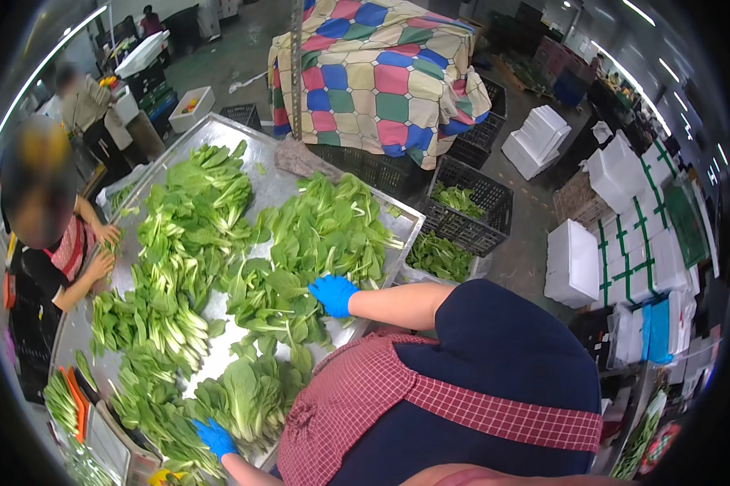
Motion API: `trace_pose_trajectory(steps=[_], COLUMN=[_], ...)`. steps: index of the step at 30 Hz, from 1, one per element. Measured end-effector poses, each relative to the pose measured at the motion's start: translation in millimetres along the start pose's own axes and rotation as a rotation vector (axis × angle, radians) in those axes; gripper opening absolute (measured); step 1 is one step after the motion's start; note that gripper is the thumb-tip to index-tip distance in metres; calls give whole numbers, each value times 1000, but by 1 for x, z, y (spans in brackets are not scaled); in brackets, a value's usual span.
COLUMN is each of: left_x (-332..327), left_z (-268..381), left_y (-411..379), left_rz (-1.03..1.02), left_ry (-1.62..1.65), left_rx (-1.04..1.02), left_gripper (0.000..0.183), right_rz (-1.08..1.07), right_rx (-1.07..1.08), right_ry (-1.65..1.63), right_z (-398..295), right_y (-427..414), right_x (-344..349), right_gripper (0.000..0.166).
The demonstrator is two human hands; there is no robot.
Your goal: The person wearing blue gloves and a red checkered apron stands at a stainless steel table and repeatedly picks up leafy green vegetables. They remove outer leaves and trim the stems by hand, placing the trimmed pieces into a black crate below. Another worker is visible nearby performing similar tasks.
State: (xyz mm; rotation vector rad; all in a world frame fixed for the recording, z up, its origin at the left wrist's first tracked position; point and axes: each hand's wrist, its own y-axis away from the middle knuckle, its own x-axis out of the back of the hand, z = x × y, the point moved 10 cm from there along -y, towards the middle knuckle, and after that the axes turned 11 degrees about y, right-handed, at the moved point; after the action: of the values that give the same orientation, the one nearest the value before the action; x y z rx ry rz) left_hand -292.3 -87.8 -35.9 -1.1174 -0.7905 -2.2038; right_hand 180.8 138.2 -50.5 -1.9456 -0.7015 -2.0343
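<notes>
Leafy greens with pale stems [176, 255] lie in loose heaps on a metal-topped table [113, 276]. My right hand [334, 296], in a blue glove, rests at the near edge of a heap of loose leaves [328, 237]; whether its fingers grip any leaf cannot be told. Near the table's lower edge, my left hand [216, 437], also gloved in blue, touches the greens beside a thick bunch [243, 395]. Its fingers look spread, but the leaves partly hide what is under them. Between the heaps some bare metal shows.
A co-worker's hands [102, 258] are at the table's far left edge. Black plastic crates [471, 209] with greens stand by the right corner. White foam boxes [574, 261] are stacked farther right. Beyond the table stands a load under a checked cloth [377, 79]. A scale [107, 434] sits lower left.
</notes>
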Motion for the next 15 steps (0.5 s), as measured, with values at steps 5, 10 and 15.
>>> trace_pose_trajectory(steps=[5,10,15], left_x=[-23,43,115], left_z=[-86,-52,-43], left_y=[-60,-18,-8], left_rz=[-165,-218,1], left_ry=[301,556,376], left_rx=[-83,59,-96], left_gripper=[61,76,80], right_rz=[-26,-15,166], right_rx=[14,42,88], right_ry=[-3,-80,-263], right_z=[-1,-5,-2], right_y=[-8,-6,0], right_x=[-8,16,24], right_gripper=[55,39,36])
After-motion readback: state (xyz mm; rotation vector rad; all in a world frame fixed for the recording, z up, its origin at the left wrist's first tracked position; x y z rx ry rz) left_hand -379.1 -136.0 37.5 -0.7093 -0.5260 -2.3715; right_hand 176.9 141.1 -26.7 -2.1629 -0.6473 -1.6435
